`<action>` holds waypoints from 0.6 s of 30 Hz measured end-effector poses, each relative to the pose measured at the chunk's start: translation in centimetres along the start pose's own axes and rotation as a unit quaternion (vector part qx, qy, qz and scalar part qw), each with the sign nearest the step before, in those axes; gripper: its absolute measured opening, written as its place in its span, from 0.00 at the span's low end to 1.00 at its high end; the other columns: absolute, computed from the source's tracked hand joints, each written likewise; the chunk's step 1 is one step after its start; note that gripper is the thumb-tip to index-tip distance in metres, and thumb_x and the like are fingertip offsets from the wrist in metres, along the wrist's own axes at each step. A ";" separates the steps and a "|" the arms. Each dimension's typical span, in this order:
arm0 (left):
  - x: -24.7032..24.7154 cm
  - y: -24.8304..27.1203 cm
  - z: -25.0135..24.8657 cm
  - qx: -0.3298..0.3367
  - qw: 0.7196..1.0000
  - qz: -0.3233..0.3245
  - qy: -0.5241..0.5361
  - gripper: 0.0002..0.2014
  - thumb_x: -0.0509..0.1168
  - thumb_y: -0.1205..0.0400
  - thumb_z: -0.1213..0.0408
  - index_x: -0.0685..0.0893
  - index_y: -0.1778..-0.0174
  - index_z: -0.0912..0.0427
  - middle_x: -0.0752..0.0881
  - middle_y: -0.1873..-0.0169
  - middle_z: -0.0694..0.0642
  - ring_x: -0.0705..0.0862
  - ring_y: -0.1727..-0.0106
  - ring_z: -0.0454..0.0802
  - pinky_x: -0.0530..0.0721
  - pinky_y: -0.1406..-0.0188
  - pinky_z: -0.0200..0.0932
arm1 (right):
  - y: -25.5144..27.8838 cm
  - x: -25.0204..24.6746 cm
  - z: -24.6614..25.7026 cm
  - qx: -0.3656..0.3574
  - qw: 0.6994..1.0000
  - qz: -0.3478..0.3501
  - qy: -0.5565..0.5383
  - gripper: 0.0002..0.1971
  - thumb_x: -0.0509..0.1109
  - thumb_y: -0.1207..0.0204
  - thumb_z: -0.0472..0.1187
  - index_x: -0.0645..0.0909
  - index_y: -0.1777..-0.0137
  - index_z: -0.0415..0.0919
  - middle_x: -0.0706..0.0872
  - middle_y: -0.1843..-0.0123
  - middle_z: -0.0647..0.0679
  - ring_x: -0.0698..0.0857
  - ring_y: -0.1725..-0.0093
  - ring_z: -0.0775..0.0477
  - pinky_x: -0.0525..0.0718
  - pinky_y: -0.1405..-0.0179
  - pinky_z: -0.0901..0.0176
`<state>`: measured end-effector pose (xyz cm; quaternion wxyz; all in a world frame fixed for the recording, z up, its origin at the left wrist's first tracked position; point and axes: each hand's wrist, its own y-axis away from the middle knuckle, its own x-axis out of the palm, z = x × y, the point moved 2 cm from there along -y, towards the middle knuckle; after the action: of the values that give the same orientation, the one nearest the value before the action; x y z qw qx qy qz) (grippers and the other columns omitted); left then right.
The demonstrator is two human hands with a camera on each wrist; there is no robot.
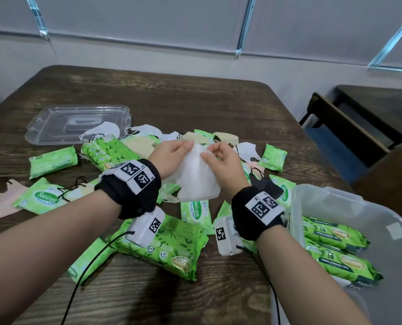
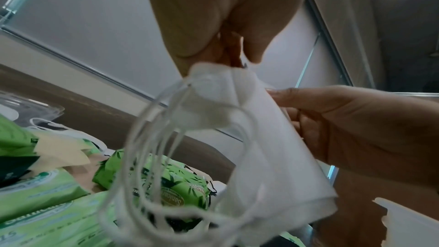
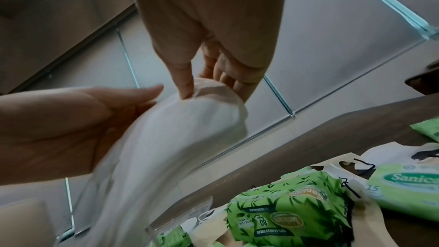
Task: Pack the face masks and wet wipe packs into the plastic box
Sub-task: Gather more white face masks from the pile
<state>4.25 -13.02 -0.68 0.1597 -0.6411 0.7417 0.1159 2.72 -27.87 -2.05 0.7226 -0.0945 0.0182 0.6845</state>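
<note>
White masks (image 1: 196,177), a small stack of them, hang between both hands above the middle of the worktop (image 1: 195,102) in the head view. Left hand (image 1: 171,152) pinches the stack's upper left corner, fingers curled; right hand (image 1: 221,160) pinches the upper right edge the same way. Green wipe packs (image 1: 162,242) and loose masks in white, cream and pink lie scattered under and around the hands. At the near right stands the plastic box (image 1: 335,202), with two large green packs (image 1: 335,233) lying inside it. Its clear lid (image 1: 78,123) lies flat at the far left.

Seen from the left wrist, the left hand's grip (image 2: 228,59) is closed on the top corner of the masks (image 2: 273,147), whose white ear loops (image 2: 147,157) dangle down. The right hand (image 2: 356,131) touches the stack's right side.

Seen from the right wrist, thumb and fingers of the right hand (image 3: 209,74) are closed on the rounded top edge of the masks (image 3: 178,138); the left hand (image 3: 71,119) seems to cup the stack from the left, though blur hides the contact. Green packs (image 3: 290,211) lie below.
</note>
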 end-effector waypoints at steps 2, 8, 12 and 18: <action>0.4 -0.4 0.1 -0.005 0.999 0.030 0.014 0.20 0.65 0.23 0.43 0.78 0.69 0.58 0.78 0.74 0.46 0.76 0.73 0.41 0.72 0.69 0.38 | -0.6 0.3 -0.2 0.004 1.000 -0.003 0.009 0.05 0.71 0.33 0.48 0.76 0.63 0.53 0.84 0.57 0.47 0.81 0.60 0.45 0.80 0.57 0.47; 0.7 -2.4 1.7 -0.066 0.995 0.074 0.031 0.18 0.77 0.30 0.66 0.86 0.44 0.62 0.90 0.52 0.60 0.88 0.49 0.58 0.85 0.45 0.53 | -3.7 -0.4 -1.4 0.060 0.998 -0.030 0.007 0.07 0.73 0.26 0.45 0.76 0.60 0.48 0.83 0.65 0.51 0.81 0.65 0.49 0.80 0.59 0.53; 0.7 -4.0 2.5 -0.086 0.995 0.045 0.022 0.09 0.77 0.29 0.66 0.88 0.54 0.58 0.89 0.59 0.53 0.87 0.57 0.54 0.85 0.51 0.47 | -7.0 -2.6 -5.1 0.142 0.983 -0.108 0.053 0.08 0.65 0.22 0.35 0.75 0.61 0.46 0.86 0.59 0.44 0.82 0.68 0.49 0.81 0.66 0.56; 1.9 -6.8 3.7 -0.107 0.992 0.068 0.014 0.06 0.76 0.28 0.64 0.85 0.60 0.54 0.88 0.61 0.51 0.86 0.57 0.52 0.85 0.49 0.48 | -10.7 -7.6 -11.2 0.203 0.921 -0.152 0.296 0.12 0.63 0.21 0.35 0.84 0.42 0.35 0.86 0.41 0.39 0.82 0.38 0.37 0.79 0.42 0.53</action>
<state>11.05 -14.35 -4.58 0.0717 -0.6041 0.7691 0.1962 14.03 -37.66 -10.68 0.7833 -0.1458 0.3547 0.4892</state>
